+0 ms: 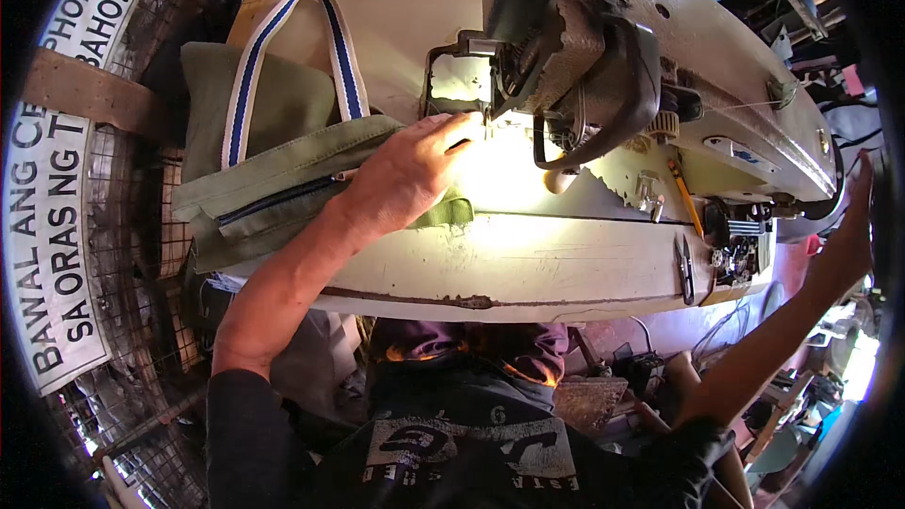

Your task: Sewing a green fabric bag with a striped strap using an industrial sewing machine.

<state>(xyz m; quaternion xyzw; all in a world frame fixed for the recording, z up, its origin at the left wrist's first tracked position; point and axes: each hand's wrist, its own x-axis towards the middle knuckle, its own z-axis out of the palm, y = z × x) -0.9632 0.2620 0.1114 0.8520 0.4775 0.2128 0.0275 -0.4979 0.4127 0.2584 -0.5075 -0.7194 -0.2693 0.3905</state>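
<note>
My left hand (405, 179) reaches to the lit needle area of a sewing machine (575, 47). Its thumb and fingers are pinched together beside the needle; what lies between them is too small to make out. Beneath that wrist and to its left lies an olive green fabric bag (283, 155) with a dark zipper and a white strap handle (249, 85) striped in blue. At the far right, my right hand (858, 217) is stretched out, seen edge-on, against the machine's handwheel (822, 217). Its fingers look straight, and the wheel side is partly hidden.
Small scissors or thread snips (684, 269) lie near the table's (566, 264) front right edge. Behind them are a yellow pencil-like stick (686, 198) and a bobbin winder (740, 250). Wire mesh (141, 254) with signs stands at left. Clutter fills the right side.
</note>
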